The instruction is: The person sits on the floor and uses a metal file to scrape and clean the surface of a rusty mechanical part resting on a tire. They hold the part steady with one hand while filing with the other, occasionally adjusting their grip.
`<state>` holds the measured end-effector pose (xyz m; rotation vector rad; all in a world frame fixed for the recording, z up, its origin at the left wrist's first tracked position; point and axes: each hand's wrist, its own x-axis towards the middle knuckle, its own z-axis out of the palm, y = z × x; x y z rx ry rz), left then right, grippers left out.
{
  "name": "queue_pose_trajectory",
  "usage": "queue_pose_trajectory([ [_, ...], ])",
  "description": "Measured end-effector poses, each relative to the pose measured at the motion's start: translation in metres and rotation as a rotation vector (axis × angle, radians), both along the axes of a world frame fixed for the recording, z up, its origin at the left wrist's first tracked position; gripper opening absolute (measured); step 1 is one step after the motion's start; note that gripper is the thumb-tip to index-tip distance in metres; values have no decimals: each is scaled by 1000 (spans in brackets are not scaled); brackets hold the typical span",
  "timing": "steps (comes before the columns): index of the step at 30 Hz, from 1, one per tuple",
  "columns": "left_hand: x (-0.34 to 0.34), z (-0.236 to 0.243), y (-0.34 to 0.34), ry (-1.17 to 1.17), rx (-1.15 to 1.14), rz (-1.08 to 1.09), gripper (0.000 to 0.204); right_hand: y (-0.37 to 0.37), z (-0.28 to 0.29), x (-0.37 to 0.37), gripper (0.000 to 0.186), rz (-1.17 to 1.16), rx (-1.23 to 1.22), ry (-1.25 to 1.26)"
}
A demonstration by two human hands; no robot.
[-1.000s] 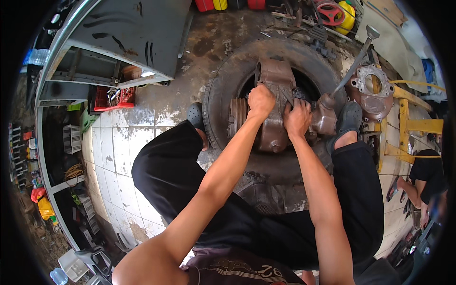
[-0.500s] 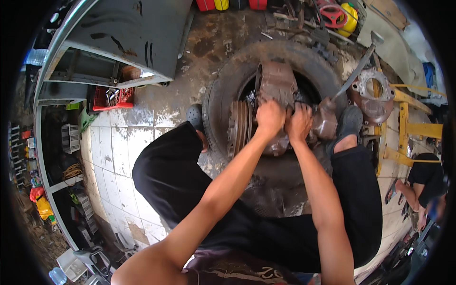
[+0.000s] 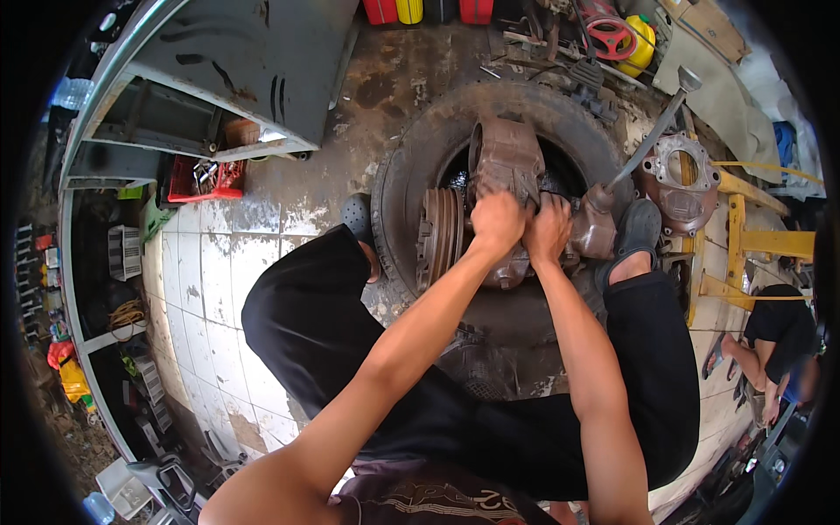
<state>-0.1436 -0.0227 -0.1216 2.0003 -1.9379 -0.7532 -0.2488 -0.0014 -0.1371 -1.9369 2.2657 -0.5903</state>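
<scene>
My left hand and right hand are both clenched on the rusty gearbox; it lies inside the old tyre on the floor, between my feet; I judge I am working some part loose; the next move needs a steady pull.

Gearbox in the middle of a tyre flat on the floor; left hand and right hand side by side on it. Crate far left; metal housing right.
</scene>
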Motion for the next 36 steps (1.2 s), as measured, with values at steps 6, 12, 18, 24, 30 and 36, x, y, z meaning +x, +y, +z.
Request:
queue_pose_trajectory([
  [6,11,-14,0,-150,23,-36,49,5,5,11,26,-1,-8,-15],
  [12,9,0,1,-101,24,5,44,4,4,7,26,-23,-4,9],
  [18,-5,-7,12,-150,-56,184,30,6,2,0,25,-9,-24,6],
  [24,15,-12,-37,-92,218,-17,68,4,5,15,26,43,-58,-4],
  [30,9,4,-4,-106,43,109,44,9,6,9,28,-10,15,-22],
  [36,8,-22,5,-143,-132,90,25,-1,7,2,27,-4,14,12],
])
